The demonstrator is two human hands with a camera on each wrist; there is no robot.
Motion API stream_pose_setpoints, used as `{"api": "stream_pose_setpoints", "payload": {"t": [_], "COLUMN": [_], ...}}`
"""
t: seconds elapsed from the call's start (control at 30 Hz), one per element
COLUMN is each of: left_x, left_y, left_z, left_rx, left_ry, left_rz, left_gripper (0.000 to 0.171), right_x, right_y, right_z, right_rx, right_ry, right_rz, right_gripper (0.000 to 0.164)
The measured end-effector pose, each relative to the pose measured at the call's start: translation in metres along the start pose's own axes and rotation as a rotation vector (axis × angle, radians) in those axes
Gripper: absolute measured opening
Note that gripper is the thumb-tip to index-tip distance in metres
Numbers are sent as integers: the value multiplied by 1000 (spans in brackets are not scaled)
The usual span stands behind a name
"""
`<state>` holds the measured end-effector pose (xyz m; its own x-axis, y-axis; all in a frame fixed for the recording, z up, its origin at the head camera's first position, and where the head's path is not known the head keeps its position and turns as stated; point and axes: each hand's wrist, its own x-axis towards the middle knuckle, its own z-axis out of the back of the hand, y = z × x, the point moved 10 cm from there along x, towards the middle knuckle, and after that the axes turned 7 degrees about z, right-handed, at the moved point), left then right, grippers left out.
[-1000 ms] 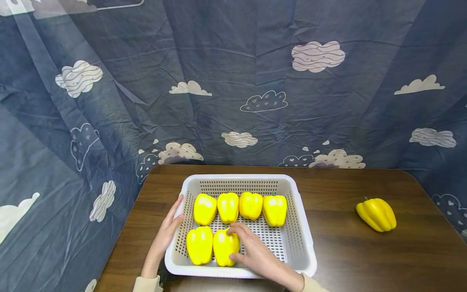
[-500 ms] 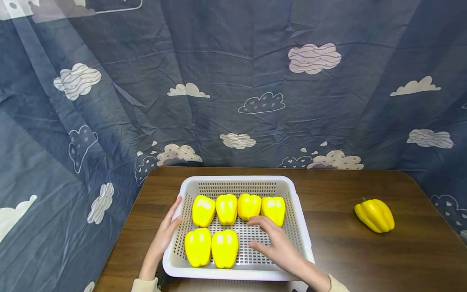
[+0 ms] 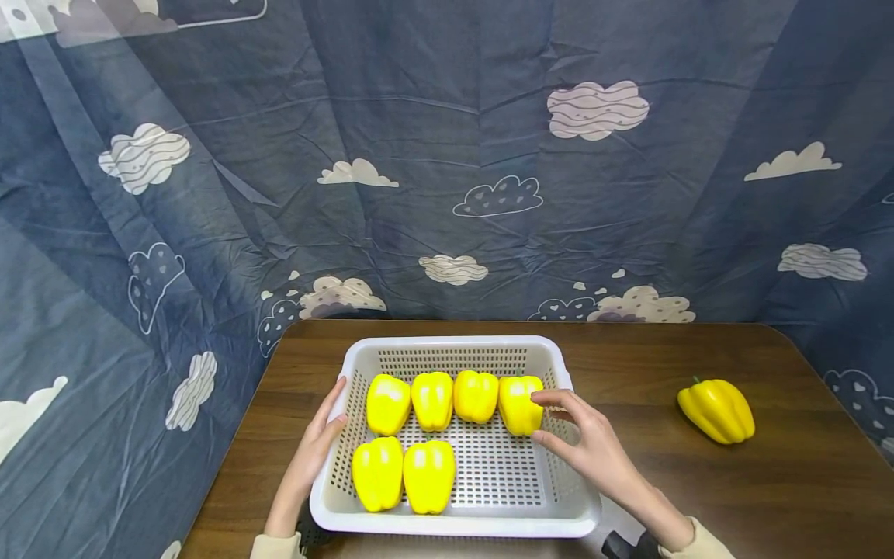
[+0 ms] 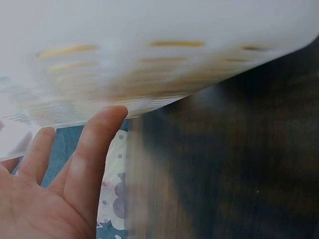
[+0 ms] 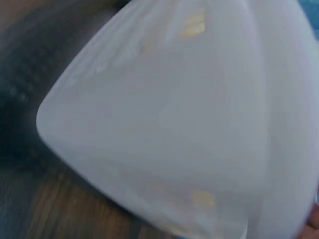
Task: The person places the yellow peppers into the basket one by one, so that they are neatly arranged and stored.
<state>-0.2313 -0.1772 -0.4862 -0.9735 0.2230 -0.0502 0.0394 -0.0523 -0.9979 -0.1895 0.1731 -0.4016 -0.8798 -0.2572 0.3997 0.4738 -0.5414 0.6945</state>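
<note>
A white plastic basket (image 3: 454, 526) with slotted walls holds several yellow bell peppers. Two of them, a left pepper (image 3: 378, 474) and a right pepper (image 3: 429, 477), lie in the front row; a back row ends at the rightmost pepper (image 3: 520, 406). My left hand (image 3: 312, 450) rests on the basket's left side, its fingers (image 4: 92, 154) extended along the outer wall in the left wrist view. Over the right rim hovers my right hand (image 3: 602, 450), fingers apart and loosely bent, the fingertips close to the rightmost pepper. Whether they touch it I cannot tell.
One more yellow bell pepper (image 3: 716, 411) lies on the brown wooden table (image 3: 642, 365), right of the basket. A dark blue cloth (image 3: 447, 101) with cloud prints hangs behind the table and along its left. The right wrist view is mostly the basket's corner (image 5: 164, 104).
My right hand has left the right front pepper and moved rightward, over the basket's right rim. The left hand has stayed on the basket's left side.
</note>
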Motion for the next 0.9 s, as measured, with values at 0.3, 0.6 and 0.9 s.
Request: {"api": "stream_pose_setpoints", "payload": {"t": [0.3,0.6,0.9], "left_x": [0,0,0], "left_y": [-1,0,-1], "left_z": [0,-1,-1], "left_rx": [1,-3,-5], "left_ry": [2,-8,-7], "left_rz": [-3,8,4], "left_gripper": [54,54,54], "right_x": [-8,-18,-29], "right_y": [-10,-28,-51], "right_z": [30,61,84], "right_rx": [-63,-24,-9], "right_ry": [-102,-195,-221], "right_rz": [73,68,80], "right_gripper": [43,46,44]}}
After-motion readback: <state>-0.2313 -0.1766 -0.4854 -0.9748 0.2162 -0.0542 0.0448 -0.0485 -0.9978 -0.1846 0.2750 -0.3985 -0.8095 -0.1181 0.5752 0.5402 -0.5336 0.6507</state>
